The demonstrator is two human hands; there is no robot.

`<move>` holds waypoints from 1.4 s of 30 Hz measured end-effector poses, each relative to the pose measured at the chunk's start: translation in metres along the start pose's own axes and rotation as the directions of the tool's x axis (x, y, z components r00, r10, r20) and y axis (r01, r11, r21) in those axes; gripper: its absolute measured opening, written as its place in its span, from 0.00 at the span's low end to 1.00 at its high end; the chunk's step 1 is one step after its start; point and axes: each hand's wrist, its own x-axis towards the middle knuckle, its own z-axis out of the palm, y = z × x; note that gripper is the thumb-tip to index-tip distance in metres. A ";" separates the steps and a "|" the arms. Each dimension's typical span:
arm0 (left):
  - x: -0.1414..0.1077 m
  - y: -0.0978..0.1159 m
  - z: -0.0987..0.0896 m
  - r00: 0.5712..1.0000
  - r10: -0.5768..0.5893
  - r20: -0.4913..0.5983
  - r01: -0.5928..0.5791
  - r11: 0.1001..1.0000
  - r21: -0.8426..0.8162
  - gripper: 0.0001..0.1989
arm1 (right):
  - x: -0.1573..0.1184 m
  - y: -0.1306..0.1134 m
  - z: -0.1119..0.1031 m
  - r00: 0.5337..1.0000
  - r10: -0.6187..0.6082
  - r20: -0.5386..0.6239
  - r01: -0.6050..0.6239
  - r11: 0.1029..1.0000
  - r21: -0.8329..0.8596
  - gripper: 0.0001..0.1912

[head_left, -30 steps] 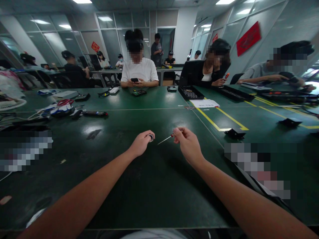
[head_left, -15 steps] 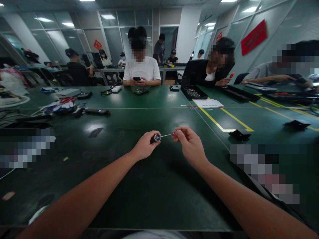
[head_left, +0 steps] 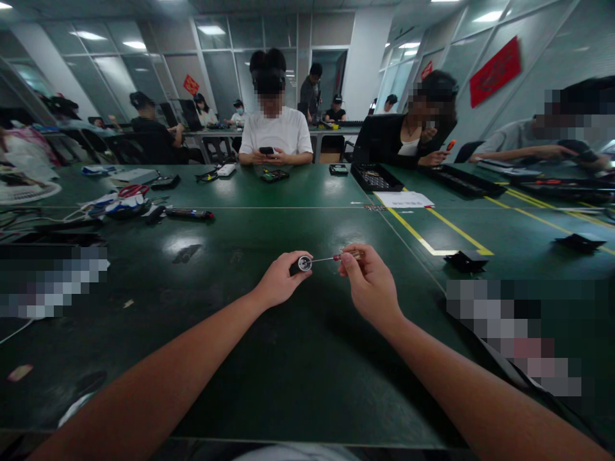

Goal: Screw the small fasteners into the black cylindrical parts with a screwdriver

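Observation:
Over the middle of the green table (head_left: pixel 269 378), my left hand (head_left: pixel 278 282) is wrapped round a dark cylindrical part (head_left: pixel 304 263) whose round, silver-rimmed open end faces right and toward me. My right hand (head_left: pixel 369 278) grips a screwdriver (head_left: pixel 350 255) by its reddish see-through handle. Its thin metal shaft points left, and the tip is at or inside the cylinder's open end; exactly what it touches is too small to make out. Fingers hide most of the cylinder's body and part of the handle.
A dark pen-like tool (head_left: pixel 189 214) lies at left beside bundled cables and red-handled tools (head_left: pixel 133 191). Black parts trays (head_left: pixel 377 178) and a white paper (head_left: pixel 403 200) are at back right. A black bracket-like piece (head_left: pixel 466 260) sits right of my hand. Co-workers sit across the table.
The cylinder's open end has turned a little more toward me. More of the screwdriver's handle shows between my right fingers. The view has shifted slightly.

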 end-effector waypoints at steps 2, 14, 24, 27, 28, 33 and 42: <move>0.000 -0.001 0.000 1.000 0.000 -0.015 0.000 1.000 -0.002 0.16 | -0.002 -0.003 -0.001 0.996 -0.049 0.076 0.050 0.999 -0.015 0.10; 0.000 -0.003 0.001 0.998 0.016 -0.057 -0.016 1.000 0.008 0.17 | -0.002 -0.004 -0.002 0.997 -0.071 0.043 0.076 0.987 -0.139 0.09; 0.002 -0.004 0.002 0.997 0.001 -0.074 0.000 1.000 0.013 0.16 | -0.007 -0.013 -0.006 0.879 -0.311 0.360 0.379 0.915 -0.135 0.09; 0.001 -0.003 0.002 0.997 0.006 -0.081 -0.004 1.000 0.029 0.15 | -0.010 -0.018 -0.007 0.787 -0.390 0.478 0.501 0.856 -0.125 0.10; 0.001 -0.003 0.002 0.997 0.006 -0.083 -0.004 1.000 0.029 0.15 | -0.010 -0.020 -0.006 0.764 -0.397 0.509 0.519 0.846 -0.118 0.10; 0.000 -0.001 0.001 0.997 -0.005 -0.083 0.006 1.000 0.020 0.16 | -0.012 -0.025 -0.005 0.706 -0.408 0.579 0.547 0.833 -0.080 0.08; 0.001 -0.002 0.001 0.998 0.010 -0.069 -0.007 0.999 0.032 0.17 | -0.012 -0.006 0.002 0.961 -0.129 0.245 0.130 0.991 0.012 0.16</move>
